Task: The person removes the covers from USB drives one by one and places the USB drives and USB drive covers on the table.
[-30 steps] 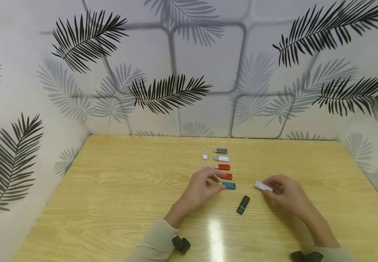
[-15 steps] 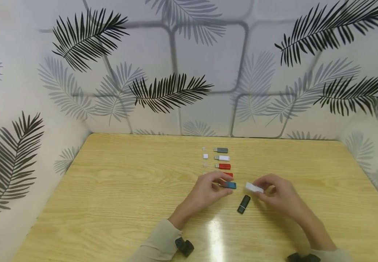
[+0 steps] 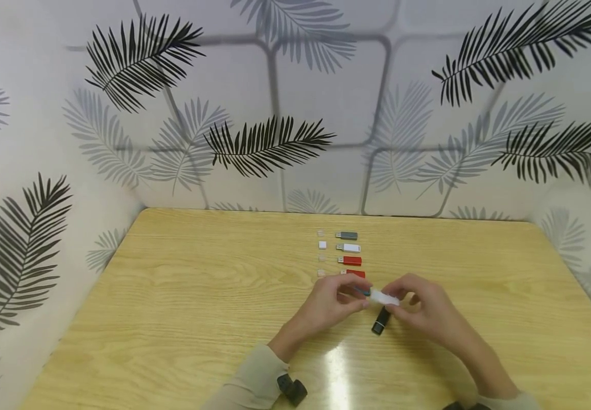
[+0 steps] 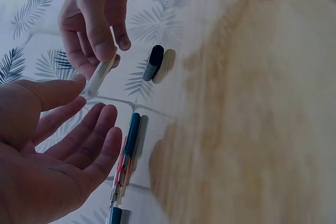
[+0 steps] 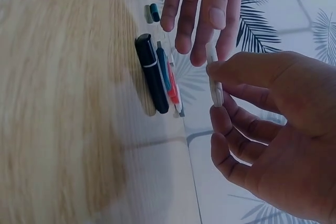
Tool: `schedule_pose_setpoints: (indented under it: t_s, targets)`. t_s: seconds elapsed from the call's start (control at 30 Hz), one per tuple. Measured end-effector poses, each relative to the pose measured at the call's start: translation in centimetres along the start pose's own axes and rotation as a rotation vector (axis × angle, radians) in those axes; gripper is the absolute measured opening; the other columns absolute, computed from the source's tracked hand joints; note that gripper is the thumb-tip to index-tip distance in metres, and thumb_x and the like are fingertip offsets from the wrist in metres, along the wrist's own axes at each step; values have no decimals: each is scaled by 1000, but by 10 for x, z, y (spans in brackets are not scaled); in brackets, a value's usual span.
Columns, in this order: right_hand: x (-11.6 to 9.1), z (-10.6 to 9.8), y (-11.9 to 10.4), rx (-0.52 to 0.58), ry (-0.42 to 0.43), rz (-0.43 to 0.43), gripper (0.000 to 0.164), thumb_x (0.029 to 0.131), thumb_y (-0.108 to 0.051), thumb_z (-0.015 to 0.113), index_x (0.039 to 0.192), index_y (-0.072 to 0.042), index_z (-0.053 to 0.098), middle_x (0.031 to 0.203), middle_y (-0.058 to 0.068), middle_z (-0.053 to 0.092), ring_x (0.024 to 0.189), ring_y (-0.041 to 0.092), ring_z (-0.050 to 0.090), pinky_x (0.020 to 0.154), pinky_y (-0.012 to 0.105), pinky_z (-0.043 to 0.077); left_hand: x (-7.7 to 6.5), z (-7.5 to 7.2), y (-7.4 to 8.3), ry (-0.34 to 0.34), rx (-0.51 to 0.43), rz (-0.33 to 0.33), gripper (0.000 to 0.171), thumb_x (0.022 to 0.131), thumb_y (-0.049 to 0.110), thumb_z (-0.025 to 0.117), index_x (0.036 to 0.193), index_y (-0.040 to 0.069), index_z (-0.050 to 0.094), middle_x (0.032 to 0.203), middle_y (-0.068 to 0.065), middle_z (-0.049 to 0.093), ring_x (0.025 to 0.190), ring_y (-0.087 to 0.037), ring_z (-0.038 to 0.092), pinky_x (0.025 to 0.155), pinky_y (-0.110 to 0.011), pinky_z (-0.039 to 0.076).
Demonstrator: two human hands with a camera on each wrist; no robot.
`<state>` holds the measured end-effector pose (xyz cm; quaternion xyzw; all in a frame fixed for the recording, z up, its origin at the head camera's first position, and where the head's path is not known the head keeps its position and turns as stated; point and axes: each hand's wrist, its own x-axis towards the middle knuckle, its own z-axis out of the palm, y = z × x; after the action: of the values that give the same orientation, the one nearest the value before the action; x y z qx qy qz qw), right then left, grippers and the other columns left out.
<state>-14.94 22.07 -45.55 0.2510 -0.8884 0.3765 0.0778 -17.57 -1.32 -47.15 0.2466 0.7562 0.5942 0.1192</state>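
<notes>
My right hand (image 3: 429,307) pinches a white USB stick (image 3: 384,297) between thumb and fingers, held above the table. Facing it, my left hand (image 3: 323,302) has its thumb and forefinger apart, close to the stick's far end (image 4: 94,83); whether they touch it I cannot tell. Below the hands a black capped USB stick (image 5: 152,74) lies on the table. A blue USB stick (image 4: 132,135), mostly covered by my left hand in the head view, lies beside it, with its blue cap (image 5: 154,12) apart from it.
Farther back, red USB sticks (image 3: 349,261), a white one (image 3: 349,247) and a grey one (image 3: 347,235) form a column. Small caps lie left of them, including a white cap (image 3: 323,245) and clear ones. The wooden table (image 3: 198,296) ends at a leaf-patterned backdrop (image 3: 321,188).
My right hand has carried the white USB stick leftward to my left hand. My left hand has shifted slightly right and nearer, over the blue stick. The sticks on the table stay put.
</notes>
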Motion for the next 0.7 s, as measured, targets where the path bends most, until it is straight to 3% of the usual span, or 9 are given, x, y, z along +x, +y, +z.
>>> schedule_pose_setpoints:
  t_s: [0.47,0.7]
  targets:
    - [3,5,-12,3,13,-56,31,79,0,87,99,-20,74,96,-12,69,83,8,62,66,30,55,0,-2,0,24,52,39,16,91,7,79,106,4,76,97,-5,74,84,-7,66,77,-23,58]
    - [4,6,-14,34,14,-83,33,80,3,85,101,-18,73,97,-11,69,84,9,62,67,33,57,-3,-7,3,20,35,51,14,90,4,79,103,4,76,96,-8,74,80,-6,67,76,-24,59]
